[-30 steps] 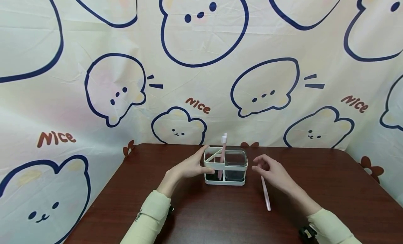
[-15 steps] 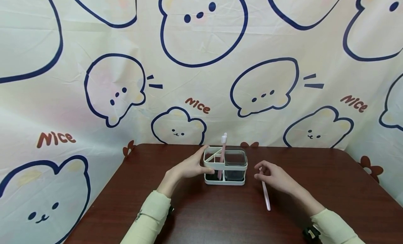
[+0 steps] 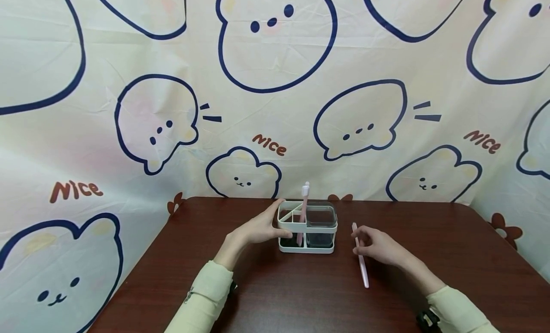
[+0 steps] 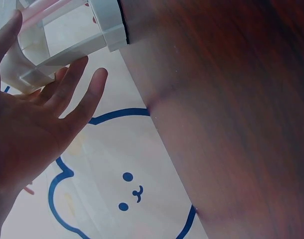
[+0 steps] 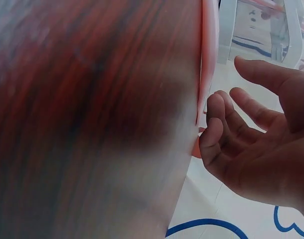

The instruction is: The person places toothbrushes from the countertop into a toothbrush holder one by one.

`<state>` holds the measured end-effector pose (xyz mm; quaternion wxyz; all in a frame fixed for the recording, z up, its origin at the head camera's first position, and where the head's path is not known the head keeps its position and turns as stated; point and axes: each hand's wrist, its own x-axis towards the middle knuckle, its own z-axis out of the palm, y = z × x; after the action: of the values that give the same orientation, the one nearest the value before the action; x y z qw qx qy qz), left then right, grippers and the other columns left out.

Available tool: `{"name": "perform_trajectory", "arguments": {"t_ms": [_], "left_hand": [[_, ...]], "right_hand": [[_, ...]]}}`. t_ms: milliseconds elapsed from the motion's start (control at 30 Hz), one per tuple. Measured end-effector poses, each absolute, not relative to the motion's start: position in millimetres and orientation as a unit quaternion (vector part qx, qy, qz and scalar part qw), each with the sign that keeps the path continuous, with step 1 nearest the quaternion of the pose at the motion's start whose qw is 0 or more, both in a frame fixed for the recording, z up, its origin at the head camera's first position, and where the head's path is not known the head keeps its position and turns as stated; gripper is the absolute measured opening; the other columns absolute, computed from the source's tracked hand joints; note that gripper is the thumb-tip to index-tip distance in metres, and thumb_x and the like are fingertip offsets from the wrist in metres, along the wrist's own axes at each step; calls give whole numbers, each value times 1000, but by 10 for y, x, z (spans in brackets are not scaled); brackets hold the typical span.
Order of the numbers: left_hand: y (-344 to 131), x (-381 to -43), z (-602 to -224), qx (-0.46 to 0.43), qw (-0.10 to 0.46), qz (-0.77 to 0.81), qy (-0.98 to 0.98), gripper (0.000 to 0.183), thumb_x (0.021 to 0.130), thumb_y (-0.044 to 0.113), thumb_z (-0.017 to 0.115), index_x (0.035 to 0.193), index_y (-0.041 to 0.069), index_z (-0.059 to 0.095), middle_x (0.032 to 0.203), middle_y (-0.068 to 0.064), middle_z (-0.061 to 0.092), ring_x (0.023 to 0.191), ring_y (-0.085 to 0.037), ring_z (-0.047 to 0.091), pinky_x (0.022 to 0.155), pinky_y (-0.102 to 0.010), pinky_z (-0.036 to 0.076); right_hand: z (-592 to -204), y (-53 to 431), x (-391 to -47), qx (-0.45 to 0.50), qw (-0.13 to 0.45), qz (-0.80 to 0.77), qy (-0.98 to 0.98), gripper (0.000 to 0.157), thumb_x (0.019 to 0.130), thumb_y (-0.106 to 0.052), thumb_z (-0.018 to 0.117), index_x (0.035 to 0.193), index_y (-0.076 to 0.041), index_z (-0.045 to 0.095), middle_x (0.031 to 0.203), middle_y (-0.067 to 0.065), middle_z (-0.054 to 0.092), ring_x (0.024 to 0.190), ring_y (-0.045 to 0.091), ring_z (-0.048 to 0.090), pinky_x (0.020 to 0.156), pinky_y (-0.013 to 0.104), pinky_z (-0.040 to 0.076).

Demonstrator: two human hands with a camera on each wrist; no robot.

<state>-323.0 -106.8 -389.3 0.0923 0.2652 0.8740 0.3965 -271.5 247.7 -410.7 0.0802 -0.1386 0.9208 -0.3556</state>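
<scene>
A white toothbrush holder (image 3: 320, 250) stands on the table with a pink toothbrush (image 3: 304, 206) upright in its left part. A clear, dark-looking cup (image 3: 322, 217) sits in its right part. My left hand (image 3: 258, 227) grips the holder's left side, thumb in front and fingers behind; the left wrist view shows these fingers at the white frame (image 4: 75, 52). A second slim pink toothbrush (image 3: 363, 268) lies on the table to the right. Over its upper half hovers my right hand (image 3: 380, 246), fingers loosely bent. In the right wrist view, a gap shows between thumb and fingers, with the brush (image 5: 208, 50) beyond them.
The dark brown wooden table (image 3: 275, 295) reaches back to a pale cloth backdrop (image 3: 258, 113) printed with blue-outlined bears. Its back edge lies just behind the holder. Dark wrist cameras (image 3: 427, 319) sit at the light sleeves.
My right hand has moved slightly toward me and to the right, along the lying toothbrush, uncovering its far end. The left hand and the holder have stayed in place.
</scene>
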Motion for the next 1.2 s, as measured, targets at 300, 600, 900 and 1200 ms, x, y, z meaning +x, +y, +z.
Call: {"name": "perform_trajectory", "arguments": {"t_ms": [300,600,900,1200], "left_hand": [[-1075,-3214,-3897,260,91,397,875,93,84,39,78,155,26,20,143,-4,43,126,-22,46,112,-54,36],[-1074,-3217,-3884,256,94,396,877,94,83,40,79,155,28,19,143,-3,43,125,-20,46,113,-54,35],[-1079,-3222,-3879,264,97,397,874,95,84,40,78,156,25,18,148,-12,41,127,-22,45,113,-56,34],[-1076,-3224,-3893,264,94,391,876,91,84,38,78,154,28,21,144,-8,44,124,-21,47,112,-53,37]], "right_hand": [[-4139,2500,-2721,-136,100,-336,927,41,87,-14,75,123,-3,59,82,5,55,68,19,52,57,29,44],[-4139,2489,-2723,-107,125,-332,929,40,87,-13,73,124,-2,60,79,7,53,59,18,51,51,30,43],[-4158,2494,-2716,-88,121,-338,929,39,88,-10,70,124,-1,60,77,8,55,57,19,55,49,34,50],[-4141,2479,-2716,-86,83,-377,918,43,88,-6,66,130,0,54,81,9,56,55,20,59,48,34,53]]}}
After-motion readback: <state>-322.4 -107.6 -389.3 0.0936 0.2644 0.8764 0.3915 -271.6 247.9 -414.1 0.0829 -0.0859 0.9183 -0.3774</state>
